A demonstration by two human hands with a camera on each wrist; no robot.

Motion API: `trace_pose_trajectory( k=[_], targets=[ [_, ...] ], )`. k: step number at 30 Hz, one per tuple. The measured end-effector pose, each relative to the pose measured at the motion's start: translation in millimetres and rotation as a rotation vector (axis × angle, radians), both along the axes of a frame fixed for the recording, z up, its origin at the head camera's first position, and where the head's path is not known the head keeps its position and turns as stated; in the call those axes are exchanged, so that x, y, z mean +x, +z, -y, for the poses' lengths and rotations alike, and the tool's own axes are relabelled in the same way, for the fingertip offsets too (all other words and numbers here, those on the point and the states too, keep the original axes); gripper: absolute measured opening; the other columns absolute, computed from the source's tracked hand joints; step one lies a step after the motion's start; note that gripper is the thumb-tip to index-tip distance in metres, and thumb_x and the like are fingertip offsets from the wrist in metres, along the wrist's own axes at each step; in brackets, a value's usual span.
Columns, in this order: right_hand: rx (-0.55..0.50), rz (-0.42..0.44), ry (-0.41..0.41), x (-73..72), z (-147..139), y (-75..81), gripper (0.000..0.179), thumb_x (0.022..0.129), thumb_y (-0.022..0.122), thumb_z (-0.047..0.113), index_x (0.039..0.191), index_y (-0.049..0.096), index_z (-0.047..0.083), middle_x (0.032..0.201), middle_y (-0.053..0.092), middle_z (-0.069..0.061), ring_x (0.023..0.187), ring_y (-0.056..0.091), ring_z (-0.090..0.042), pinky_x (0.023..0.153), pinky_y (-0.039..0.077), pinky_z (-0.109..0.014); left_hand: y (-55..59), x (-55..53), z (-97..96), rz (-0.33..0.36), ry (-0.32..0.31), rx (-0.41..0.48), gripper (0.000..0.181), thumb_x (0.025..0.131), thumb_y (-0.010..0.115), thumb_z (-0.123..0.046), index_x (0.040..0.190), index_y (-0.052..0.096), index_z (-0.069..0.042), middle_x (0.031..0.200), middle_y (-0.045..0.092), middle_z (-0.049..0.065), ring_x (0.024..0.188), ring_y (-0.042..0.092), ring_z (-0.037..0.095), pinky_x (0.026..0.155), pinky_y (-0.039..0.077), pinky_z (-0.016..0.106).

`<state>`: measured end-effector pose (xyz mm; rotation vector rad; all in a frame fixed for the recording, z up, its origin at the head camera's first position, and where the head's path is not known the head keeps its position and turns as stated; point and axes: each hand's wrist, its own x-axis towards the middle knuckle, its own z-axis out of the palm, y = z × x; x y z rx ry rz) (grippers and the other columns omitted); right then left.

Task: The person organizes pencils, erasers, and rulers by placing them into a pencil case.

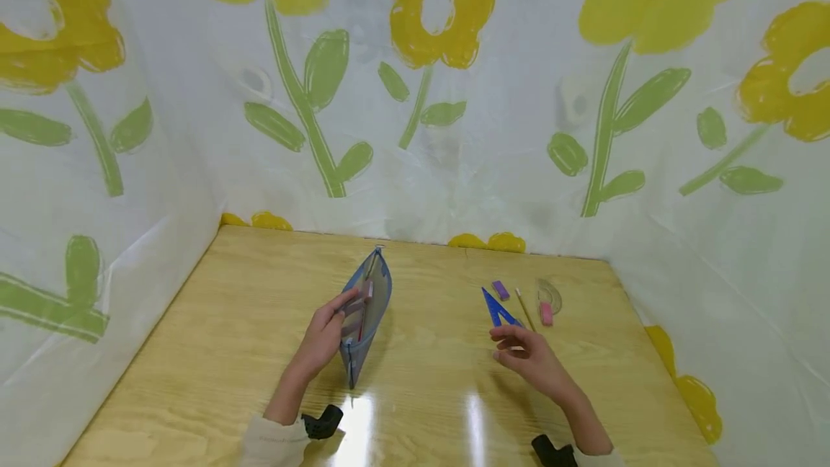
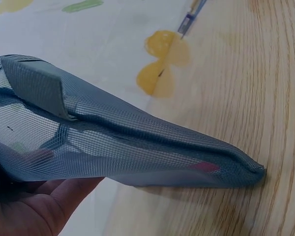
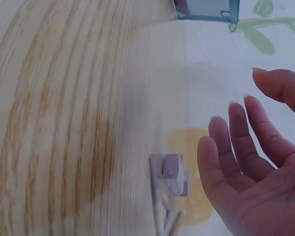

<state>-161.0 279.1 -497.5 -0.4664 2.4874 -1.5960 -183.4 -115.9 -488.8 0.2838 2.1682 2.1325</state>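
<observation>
My left hand point(image 1: 321, 336) grips the side wall of a blue-grey mesh pencil case point(image 1: 381, 301), which stands upright with its zip open. Through the mesh, in the head view, a pinkish piece point(image 1: 369, 292) and a thin red stick-like thing show inside the case. In the left wrist view the mesh point(image 2: 152, 147) covers part of the fingers. My right hand point(image 1: 530, 360) holds nothing and hovers over the table, its fingers loosely bent. Just beyond its fingertips lies a blue set square point(image 1: 494, 305); the right wrist view shows the palm and spread fingers point(image 3: 241, 137).
Around the set square lie a purple eraser point(image 1: 501, 290), a pencil point(image 1: 524, 308), a clear protractor point(image 1: 553, 293) and a pink eraser point(image 1: 547, 314) overlapping the protractor. Flower-printed white sheeting point(image 1: 506, 164) walls the wooden table point(image 1: 434, 352) at the back and sides.
</observation>
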Motion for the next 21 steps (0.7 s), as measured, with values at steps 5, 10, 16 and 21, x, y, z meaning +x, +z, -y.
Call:
trace_pose_trajectory(
  k=[5, 10, 16, 21],
  targets=[
    [-0.001, -0.013, 0.0, -1.9, -4, 0.1, 0.04, 0.097, 0.067, 0.009, 0.13, 0.058, -0.011, 0.125, 0.059, -0.031, 0.107, 0.064, -0.029, 0.089, 0.058, -0.021, 1.6, 1.0, -1.1, -0.001, -0.004, 0.008, 0.052, 0.104, 0.018, 0.005, 0.153, 0.031, 0.011, 0.159, 0.031, 0.03, 0.144, 0.037, 0.048, 0.111, 0.043, 0.058],
    [-0.014, -0.026, 0.005, -3.8, -9, 1.5, 0.039, 0.098, 0.066, 0.008, 0.131, 0.057, -0.012, 0.125, 0.058, -0.031, 0.107, 0.064, -0.03, 0.088, 0.059, -0.022, 2.8, 1.3, -1.8, -0.023, 0.008, -0.001, 0.051, 0.104, 0.019, 0.004, 0.153, 0.032, 0.011, 0.158, 0.034, 0.031, 0.143, 0.038, 0.048, 0.111, 0.044, 0.059],
    [0.0, -0.006, -0.014, -3.5, -12, 1.2, 0.038, 0.098, 0.066, 0.008, 0.129, 0.057, -0.012, 0.124, 0.06, -0.031, 0.105, 0.066, -0.025, 0.087, 0.059, -0.022, 3.5, 1.8, -2.6, -0.013, 0.012, -0.012, 0.051, 0.104, 0.02, 0.004, 0.153, 0.033, 0.011, 0.158, 0.033, 0.03, 0.143, 0.038, 0.048, 0.111, 0.044, 0.058],
    [-0.017, -0.013, -0.033, -3.7, -13, 2.3, 0.037, 0.097, 0.066, 0.005, 0.128, 0.058, -0.013, 0.123, 0.06, -0.031, 0.105, 0.066, -0.026, 0.084, 0.06, -0.023, 4.1, 1.2, -4.1, -0.002, 0.015, -0.003, 0.051, 0.104, 0.02, 0.004, 0.153, 0.033, 0.011, 0.159, 0.032, 0.031, 0.143, 0.037, 0.049, 0.111, 0.043, 0.059]
  ],
)
